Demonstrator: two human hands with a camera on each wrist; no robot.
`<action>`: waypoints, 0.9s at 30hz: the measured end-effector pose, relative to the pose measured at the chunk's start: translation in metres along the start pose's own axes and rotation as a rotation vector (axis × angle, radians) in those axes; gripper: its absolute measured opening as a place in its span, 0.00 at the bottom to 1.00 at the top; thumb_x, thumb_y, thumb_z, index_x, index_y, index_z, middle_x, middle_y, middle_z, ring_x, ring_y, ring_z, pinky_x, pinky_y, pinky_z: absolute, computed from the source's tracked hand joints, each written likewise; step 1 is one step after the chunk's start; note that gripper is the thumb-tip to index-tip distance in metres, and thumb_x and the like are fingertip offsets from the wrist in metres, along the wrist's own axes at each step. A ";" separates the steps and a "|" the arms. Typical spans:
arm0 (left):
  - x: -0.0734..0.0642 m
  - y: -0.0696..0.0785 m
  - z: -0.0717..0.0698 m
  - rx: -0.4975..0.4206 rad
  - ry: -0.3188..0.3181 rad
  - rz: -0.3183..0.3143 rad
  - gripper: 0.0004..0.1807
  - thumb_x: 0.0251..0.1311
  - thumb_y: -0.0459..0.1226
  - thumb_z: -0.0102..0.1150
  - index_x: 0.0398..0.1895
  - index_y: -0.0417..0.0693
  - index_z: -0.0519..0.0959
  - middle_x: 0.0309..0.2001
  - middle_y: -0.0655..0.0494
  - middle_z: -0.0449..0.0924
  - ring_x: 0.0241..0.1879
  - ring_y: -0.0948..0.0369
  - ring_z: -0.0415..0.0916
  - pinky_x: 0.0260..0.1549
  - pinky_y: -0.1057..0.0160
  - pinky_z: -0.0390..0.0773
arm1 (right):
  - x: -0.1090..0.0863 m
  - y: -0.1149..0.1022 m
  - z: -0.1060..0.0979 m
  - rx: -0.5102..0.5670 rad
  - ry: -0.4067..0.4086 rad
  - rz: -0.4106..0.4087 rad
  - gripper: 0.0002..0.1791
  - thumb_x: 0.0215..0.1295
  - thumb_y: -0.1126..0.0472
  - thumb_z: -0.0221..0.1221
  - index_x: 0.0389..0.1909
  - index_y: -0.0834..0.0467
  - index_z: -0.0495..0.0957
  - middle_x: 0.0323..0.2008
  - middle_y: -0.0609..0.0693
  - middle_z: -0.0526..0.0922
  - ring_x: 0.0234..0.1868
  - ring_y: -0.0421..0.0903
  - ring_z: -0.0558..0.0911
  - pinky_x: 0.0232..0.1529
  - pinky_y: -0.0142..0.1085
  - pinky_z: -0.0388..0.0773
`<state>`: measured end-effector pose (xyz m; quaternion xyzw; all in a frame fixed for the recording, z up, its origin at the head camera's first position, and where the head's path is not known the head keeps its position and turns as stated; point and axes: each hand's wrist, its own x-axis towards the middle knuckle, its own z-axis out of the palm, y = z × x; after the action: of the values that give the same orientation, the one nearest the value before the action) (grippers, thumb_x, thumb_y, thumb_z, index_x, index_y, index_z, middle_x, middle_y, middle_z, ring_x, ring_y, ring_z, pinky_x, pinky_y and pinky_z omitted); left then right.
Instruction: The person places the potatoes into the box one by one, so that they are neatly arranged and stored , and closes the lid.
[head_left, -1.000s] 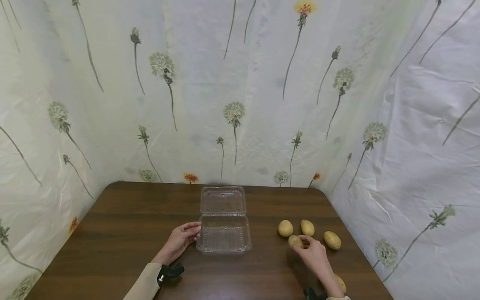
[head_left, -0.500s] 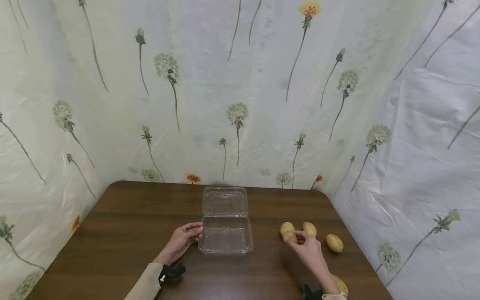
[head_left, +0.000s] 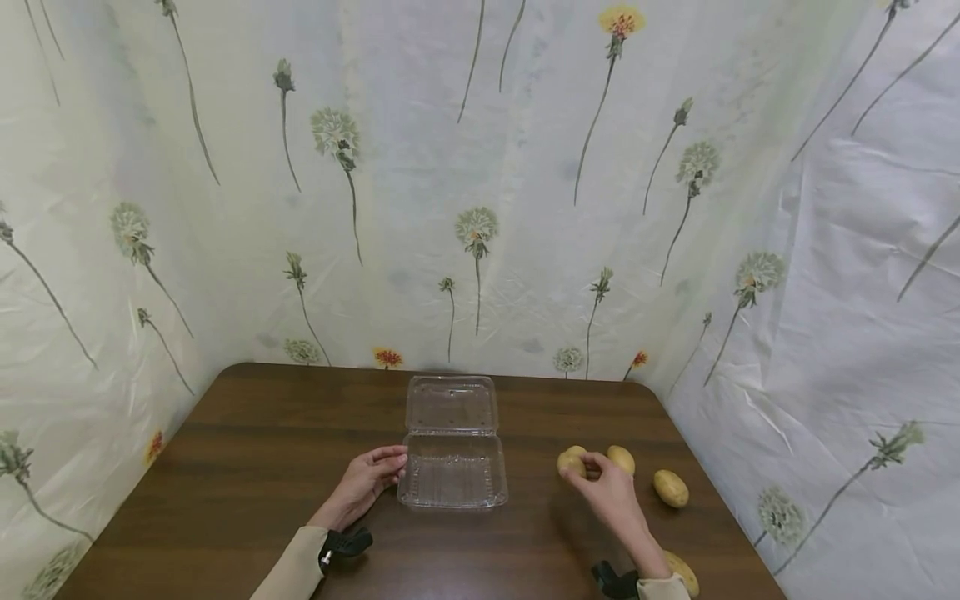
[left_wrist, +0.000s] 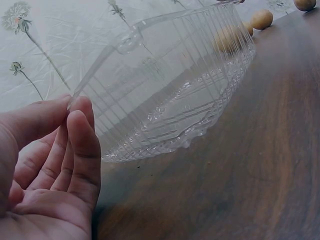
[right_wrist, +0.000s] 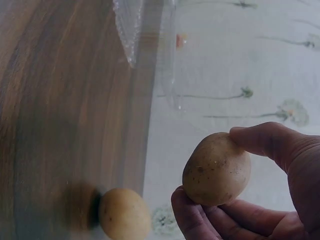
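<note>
A clear plastic clamshell container (head_left: 453,475) lies on the table with its lid folded back toward the wall. My left hand (head_left: 367,483) pinches the left rim of its base between thumb and fingers, as the left wrist view shows closely. My right hand (head_left: 611,496) holds a potato (right_wrist: 216,169) between thumb and fingertips, raised above the table to the right of the container. Another potato (right_wrist: 124,214) rests on the table behind it, largely covered by the held one in the head view. Nearby lie a potato (head_left: 621,459) and, farther right, another potato (head_left: 671,488).
One more potato (head_left: 681,575) lies near the front right, partly hidden by the right forearm. The brown wooden table (head_left: 247,467) meets a flower-printed curtain (head_left: 397,208) at the back and sides. A black strap device (head_left: 345,546) sits on the left wrist.
My right hand has raised the potato and carried it left, so it now overlaps the potato behind. The left hand stays on the container's rim. The head view has shifted slightly.
</note>
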<state>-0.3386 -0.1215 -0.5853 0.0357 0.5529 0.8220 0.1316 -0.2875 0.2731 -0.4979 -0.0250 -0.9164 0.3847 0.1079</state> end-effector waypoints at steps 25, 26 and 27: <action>0.001 0.000 0.000 0.009 0.010 0.017 0.24 0.65 0.32 0.58 0.60 0.25 0.67 0.36 0.56 0.82 0.32 0.66 0.79 0.32 0.70 0.78 | 0.011 -0.038 0.029 0.070 -0.015 -0.031 0.26 0.55 0.45 0.69 0.48 0.59 0.80 0.41 0.55 0.86 0.42 0.49 0.85 0.41 0.39 0.82; 0.001 0.000 0.001 0.004 0.011 0.015 0.24 0.65 0.32 0.58 0.60 0.25 0.67 0.35 0.56 0.82 0.32 0.66 0.79 0.32 0.70 0.78 | 0.011 -0.040 0.031 0.070 -0.017 -0.031 0.26 0.55 0.45 0.69 0.48 0.59 0.81 0.41 0.55 0.86 0.42 0.48 0.85 0.41 0.39 0.82; 0.001 -0.001 0.001 0.006 0.010 0.016 0.24 0.65 0.32 0.57 0.60 0.25 0.67 0.35 0.56 0.82 0.32 0.66 0.79 0.32 0.70 0.78 | 0.011 -0.042 0.032 0.071 -0.016 -0.034 0.26 0.55 0.45 0.69 0.48 0.59 0.81 0.41 0.54 0.86 0.41 0.48 0.85 0.41 0.39 0.82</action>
<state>-0.3392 -0.1204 -0.5855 0.0362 0.5557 0.8215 0.1222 -0.3037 0.2227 -0.4879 -0.0026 -0.9032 0.4154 0.1078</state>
